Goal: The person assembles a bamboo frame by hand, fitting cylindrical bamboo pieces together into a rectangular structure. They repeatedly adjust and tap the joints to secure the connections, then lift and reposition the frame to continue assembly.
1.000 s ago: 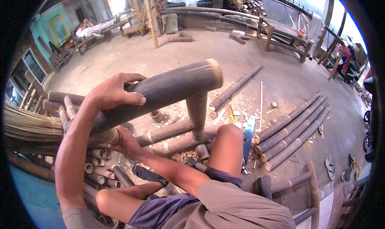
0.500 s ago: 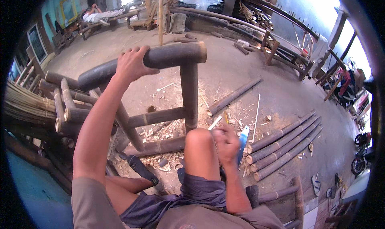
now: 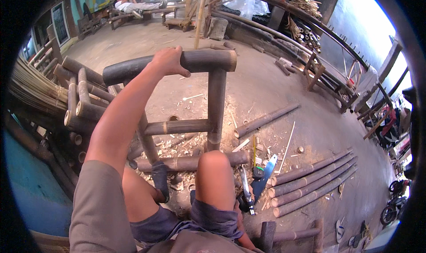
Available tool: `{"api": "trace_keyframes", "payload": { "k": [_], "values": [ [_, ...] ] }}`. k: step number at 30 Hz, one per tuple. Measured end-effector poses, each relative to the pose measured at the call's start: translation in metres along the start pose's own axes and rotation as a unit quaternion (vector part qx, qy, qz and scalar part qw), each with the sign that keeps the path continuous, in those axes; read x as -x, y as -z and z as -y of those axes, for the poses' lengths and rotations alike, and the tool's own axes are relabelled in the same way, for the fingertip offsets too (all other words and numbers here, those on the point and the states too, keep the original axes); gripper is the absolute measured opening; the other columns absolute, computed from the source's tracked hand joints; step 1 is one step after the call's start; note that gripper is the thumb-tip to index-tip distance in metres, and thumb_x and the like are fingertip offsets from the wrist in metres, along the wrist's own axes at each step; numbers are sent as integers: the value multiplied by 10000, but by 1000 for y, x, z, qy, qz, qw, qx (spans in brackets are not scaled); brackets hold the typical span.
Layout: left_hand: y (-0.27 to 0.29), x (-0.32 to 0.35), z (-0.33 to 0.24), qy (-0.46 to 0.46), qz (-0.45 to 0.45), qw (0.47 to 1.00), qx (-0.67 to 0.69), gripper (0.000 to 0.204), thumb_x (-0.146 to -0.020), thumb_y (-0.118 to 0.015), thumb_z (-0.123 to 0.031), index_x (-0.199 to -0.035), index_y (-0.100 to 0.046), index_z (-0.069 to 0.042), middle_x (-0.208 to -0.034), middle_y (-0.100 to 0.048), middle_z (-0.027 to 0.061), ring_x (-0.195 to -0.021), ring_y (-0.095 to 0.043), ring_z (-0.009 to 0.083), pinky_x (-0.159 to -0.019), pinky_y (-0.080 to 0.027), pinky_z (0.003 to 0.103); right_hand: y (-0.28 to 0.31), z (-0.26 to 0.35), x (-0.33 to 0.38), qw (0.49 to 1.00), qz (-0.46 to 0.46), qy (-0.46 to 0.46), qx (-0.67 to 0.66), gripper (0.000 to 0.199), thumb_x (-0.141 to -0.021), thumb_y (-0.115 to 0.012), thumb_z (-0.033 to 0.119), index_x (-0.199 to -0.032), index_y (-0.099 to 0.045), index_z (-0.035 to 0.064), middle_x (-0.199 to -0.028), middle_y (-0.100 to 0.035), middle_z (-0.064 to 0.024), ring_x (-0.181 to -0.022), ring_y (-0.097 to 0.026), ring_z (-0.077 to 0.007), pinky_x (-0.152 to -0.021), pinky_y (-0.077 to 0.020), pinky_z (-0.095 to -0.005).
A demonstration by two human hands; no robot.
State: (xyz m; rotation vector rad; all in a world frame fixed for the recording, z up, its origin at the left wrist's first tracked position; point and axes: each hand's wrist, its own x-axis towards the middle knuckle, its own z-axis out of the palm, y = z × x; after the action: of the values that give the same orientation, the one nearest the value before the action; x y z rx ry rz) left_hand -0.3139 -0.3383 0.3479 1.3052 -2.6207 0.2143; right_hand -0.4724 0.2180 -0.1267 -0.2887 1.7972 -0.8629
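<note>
- While the left hand (image 3: pixel 171 61) clasps the thick dark top bar (image 3: pixel 206 62) of a bamboo frame (image 3: pixel 184 127), its thumb lies on the near side and its fingers bend over the far side, clamped on the bar.
- The frame stands upright in front of the knees; its crossbar joins two posts.
- The right hand (image 3: pixel 238 213) is low beside the right thigh (image 3: pixel 213 217), mostly hidden; whether its fingers are apart or together, I cannot tell.
- Just beyond that hand lies a metal-bladed tool (image 3: pixel 245 185), near a saw (image 3: pixel 267 169) with a pale blue blade and a tape measure (image 3: pixel 258 172) with yellow tape drawn out.
- A thick bamboo pole (image 3: pixel 184 163) lies across the floor behind the right knee (image 3: pixel 216 162), amid wood chips (image 3: pixel 226 109).
- Four bamboo poles (image 3: pixel 313 177) lie side by side to the right.
- Far off, another person (image 3: pixel 140 7) lies on a bench (image 3: pixel 135 17).
</note>
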Motion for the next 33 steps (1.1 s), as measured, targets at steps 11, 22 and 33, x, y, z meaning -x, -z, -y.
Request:
{"api": "trace_keyframes", "payload": {
  "k": [11, 22, 33],
  "values": [
    [-45, -53, -4, -27, -13, 999, 33, 899, -567, -923, -454, -1304, -557, -94, -1205, -672, 129, -1207, -607, 358, -964, -460, 601, 19, 145, 46, 882, -221, 341, 238, 1050, -674, -921, 407, -1487, -397, -1, -1263, -626, -268, -1138, -654, -414, -992, -517, -475],
    [-67, -67, 4, -18, -47, 998, 30, 822, -573, -924, -441, -1244, -581, -110, -1183, -672, 132, -1189, -614, 333, -961, -460, 598, -10, 373, -50, 745, -140, 646, 85, 918, -700, -890, 470, -1404, -486, 42, -1269, -635, -232, -1104, -663, -415, -918, -547, -502],
    [-83, -64, 7, -16, -86, 995, 49, 803, -575, -926, -437, -1232, -588, -123, -1166, -667, 111, -1187, -610, 324, -960, -447, 577, -17, 349, -57, 788, -235, 454, 344, 964, -694, -904, 430, -1446, -455, 27, -1100, -712, -266, -1024, -717, -423, -885, -571, -490]
  ]
}}
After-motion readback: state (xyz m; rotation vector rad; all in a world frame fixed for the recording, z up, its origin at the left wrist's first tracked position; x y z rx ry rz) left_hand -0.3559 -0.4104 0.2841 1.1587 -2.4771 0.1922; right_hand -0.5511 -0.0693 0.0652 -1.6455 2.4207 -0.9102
